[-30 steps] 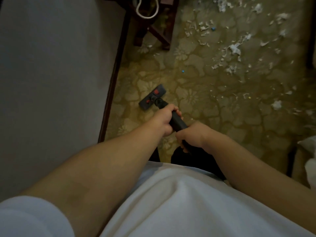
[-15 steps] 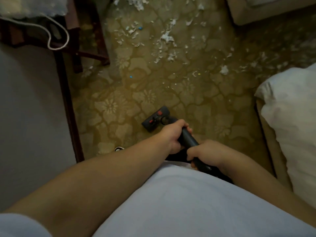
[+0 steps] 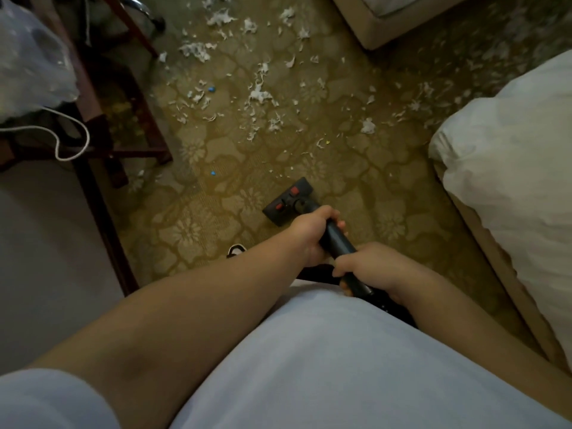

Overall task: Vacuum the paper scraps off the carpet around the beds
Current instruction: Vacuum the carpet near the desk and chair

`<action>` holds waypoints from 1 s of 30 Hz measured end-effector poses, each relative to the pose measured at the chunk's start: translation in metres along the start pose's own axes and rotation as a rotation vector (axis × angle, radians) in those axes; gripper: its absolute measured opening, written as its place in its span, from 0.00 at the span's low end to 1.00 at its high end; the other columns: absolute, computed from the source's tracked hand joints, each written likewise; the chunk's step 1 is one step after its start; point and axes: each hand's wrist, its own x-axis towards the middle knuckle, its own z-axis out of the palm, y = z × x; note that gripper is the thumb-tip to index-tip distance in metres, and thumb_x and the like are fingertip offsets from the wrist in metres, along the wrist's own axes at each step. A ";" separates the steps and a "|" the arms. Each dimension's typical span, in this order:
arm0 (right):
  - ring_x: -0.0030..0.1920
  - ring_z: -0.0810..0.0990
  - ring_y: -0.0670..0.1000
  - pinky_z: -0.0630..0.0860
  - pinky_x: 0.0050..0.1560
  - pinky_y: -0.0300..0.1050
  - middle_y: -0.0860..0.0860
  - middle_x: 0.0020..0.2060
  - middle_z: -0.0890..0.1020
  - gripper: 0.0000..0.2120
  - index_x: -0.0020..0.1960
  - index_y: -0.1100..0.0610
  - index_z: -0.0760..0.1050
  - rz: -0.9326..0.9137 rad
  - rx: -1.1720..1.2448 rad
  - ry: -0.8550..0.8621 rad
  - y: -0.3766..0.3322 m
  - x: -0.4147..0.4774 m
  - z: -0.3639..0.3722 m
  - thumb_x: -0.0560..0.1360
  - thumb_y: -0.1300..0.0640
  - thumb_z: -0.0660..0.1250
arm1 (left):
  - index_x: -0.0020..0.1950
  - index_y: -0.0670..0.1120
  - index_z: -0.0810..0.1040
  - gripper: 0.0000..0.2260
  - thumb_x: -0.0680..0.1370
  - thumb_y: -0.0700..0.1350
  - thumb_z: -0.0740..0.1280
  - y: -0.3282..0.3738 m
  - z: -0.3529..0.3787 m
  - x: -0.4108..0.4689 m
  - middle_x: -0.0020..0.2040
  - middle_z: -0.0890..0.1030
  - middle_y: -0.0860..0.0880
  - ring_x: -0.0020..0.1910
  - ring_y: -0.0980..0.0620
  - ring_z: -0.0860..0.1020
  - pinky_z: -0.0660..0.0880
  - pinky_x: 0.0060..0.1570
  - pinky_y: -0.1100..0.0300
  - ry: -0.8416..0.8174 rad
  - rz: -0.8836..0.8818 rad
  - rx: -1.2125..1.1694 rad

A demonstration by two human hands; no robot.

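Observation:
Both hands hold the dark vacuum wand (image 3: 335,239). My left hand (image 3: 309,232) grips it lower down, close behind the black floor head (image 3: 289,201) with two red buttons. My right hand (image 3: 366,266) grips the wand higher, near my body. The head lies flat on the patterned olive carpet (image 3: 216,218). White paper scraps (image 3: 258,94) are strewn over the carpet beyond the head, thickest toward the top of the view. A lone scrap (image 3: 367,126) lies off to the right, and small blue bits (image 3: 213,173) lie to the left.
A bed with white bedding (image 3: 507,168) runs along the right. Another bed's corner (image 3: 371,26) sits at the top. A dark wooden stand (image 3: 145,119) with a plastic bag (image 3: 28,66) and a white cord (image 3: 71,140) is at left, beside a pale wall (image 3: 46,258).
The view has swung right and up, bringing the right bed and more scraps into sight. The vacuum head has shifted right, away from the wall. Both hands keep their hold on the wand.

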 end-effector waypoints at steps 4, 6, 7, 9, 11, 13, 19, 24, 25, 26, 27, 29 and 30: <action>0.33 0.83 0.54 0.78 0.36 0.44 0.57 0.36 0.87 0.09 0.50 0.64 0.82 -0.040 -0.028 -0.027 -0.030 0.003 0.011 0.73 0.59 0.74 | 0.50 0.43 0.77 0.02 0.78 0.40 0.68 0.028 -0.018 -0.001 0.36 0.78 0.47 0.34 0.52 0.78 0.80 0.43 0.54 0.008 0.042 -0.028; 0.33 0.83 0.53 0.77 0.36 0.44 0.56 0.35 0.87 0.08 0.48 0.63 0.83 -0.062 -0.062 -0.021 -0.052 0.010 0.021 0.72 0.59 0.74 | 0.48 0.43 0.77 0.01 0.79 0.40 0.67 0.046 -0.031 0.001 0.34 0.78 0.47 0.33 0.52 0.78 0.80 0.41 0.55 0.015 0.064 -0.052; 0.33 0.83 0.54 0.77 0.37 0.44 0.55 0.35 0.87 0.09 0.48 0.63 0.84 -0.072 -0.083 -0.020 -0.064 0.014 0.027 0.71 0.58 0.74 | 0.47 0.43 0.76 0.01 0.79 0.40 0.67 0.056 -0.040 0.002 0.33 0.78 0.47 0.32 0.52 0.77 0.80 0.40 0.55 0.022 0.071 -0.064; 0.33 0.82 0.53 0.76 0.36 0.44 0.55 0.34 0.86 0.10 0.48 0.63 0.84 -0.080 -0.118 -0.031 -0.091 0.022 0.041 0.71 0.58 0.74 | 0.46 0.43 0.76 0.02 0.78 0.39 0.67 0.079 -0.059 0.004 0.32 0.78 0.47 0.30 0.51 0.77 0.80 0.38 0.55 0.034 0.088 -0.091; 0.32 0.82 0.53 0.77 0.36 0.44 0.55 0.35 0.86 0.11 0.50 0.64 0.83 -0.083 -0.129 -0.043 -0.121 0.033 0.058 0.71 0.58 0.74 | 0.46 0.43 0.76 0.01 0.78 0.39 0.68 0.105 -0.082 0.006 0.31 0.78 0.47 0.30 0.51 0.77 0.80 0.38 0.55 0.051 0.094 -0.120; 0.33 0.83 0.54 0.78 0.36 0.45 0.57 0.36 0.87 0.11 0.51 0.63 0.83 -0.081 -0.141 -0.050 -0.153 0.045 0.078 0.71 0.59 0.74 | 0.45 0.43 0.76 0.03 0.78 0.39 0.67 0.135 -0.109 0.007 0.31 0.78 0.47 0.31 0.51 0.77 0.79 0.39 0.54 0.063 0.094 -0.142; 0.36 0.84 0.59 0.83 0.45 0.54 0.60 0.36 0.85 0.12 0.51 0.67 0.82 -0.051 -0.122 -0.100 -0.253 0.081 0.155 0.71 0.60 0.74 | 0.43 0.44 0.76 0.05 0.79 0.40 0.67 0.231 -0.199 0.006 0.31 0.77 0.47 0.31 0.51 0.76 0.78 0.38 0.55 0.117 0.057 -0.164; 0.31 0.84 0.55 0.81 0.40 0.50 0.58 0.33 0.85 0.13 0.54 0.67 0.80 -0.049 -0.157 -0.148 -0.326 0.108 0.219 0.73 0.60 0.73 | 0.42 0.43 0.75 0.06 0.79 0.39 0.67 0.299 -0.274 0.001 0.30 0.76 0.47 0.32 0.51 0.75 0.78 0.39 0.55 0.164 0.040 -0.175; 0.32 0.83 0.55 0.81 0.41 0.52 0.58 0.33 0.85 0.13 0.54 0.67 0.80 -0.052 -0.156 -0.158 -0.337 0.114 0.231 0.73 0.61 0.73 | 0.42 0.43 0.75 0.06 0.79 0.39 0.66 0.309 -0.287 0.000 0.30 0.76 0.47 0.32 0.51 0.75 0.78 0.38 0.55 0.180 0.042 -0.181; 0.32 0.83 0.56 0.80 0.42 0.52 0.59 0.33 0.85 0.12 0.54 0.67 0.79 -0.052 -0.158 -0.171 -0.349 0.119 0.243 0.73 0.61 0.73 | 0.42 0.43 0.75 0.06 0.79 0.40 0.66 0.319 -0.301 -0.002 0.30 0.76 0.48 0.32 0.51 0.75 0.78 0.37 0.55 0.194 0.042 -0.186; 0.32 0.83 0.56 0.80 0.41 0.52 0.59 0.33 0.84 0.12 0.54 0.67 0.79 -0.053 -0.166 -0.181 -0.359 0.123 0.253 0.74 0.62 0.73 | 0.42 0.43 0.75 0.06 0.79 0.40 0.66 0.328 -0.313 -0.003 0.31 0.76 0.48 0.32 0.51 0.75 0.78 0.37 0.55 0.198 0.042 -0.198; 0.32 0.83 0.55 0.81 0.39 0.52 0.58 0.33 0.84 0.12 0.54 0.67 0.79 -0.051 -0.192 -0.204 -0.377 0.130 0.272 0.74 0.62 0.74 | 0.43 0.43 0.75 0.06 0.80 0.41 0.66 0.343 -0.337 -0.004 0.33 0.75 0.48 0.33 0.51 0.75 0.78 0.41 0.55 0.205 0.042 -0.220; 0.31 0.83 0.55 0.81 0.38 0.52 0.59 0.33 0.84 0.12 0.55 0.66 0.78 -0.048 -0.200 -0.218 -0.386 0.133 0.281 0.74 0.61 0.74 | 0.44 0.44 0.75 0.05 0.80 0.41 0.66 0.348 -0.349 -0.005 0.33 0.76 0.48 0.33 0.51 0.75 0.78 0.42 0.55 0.210 0.041 -0.229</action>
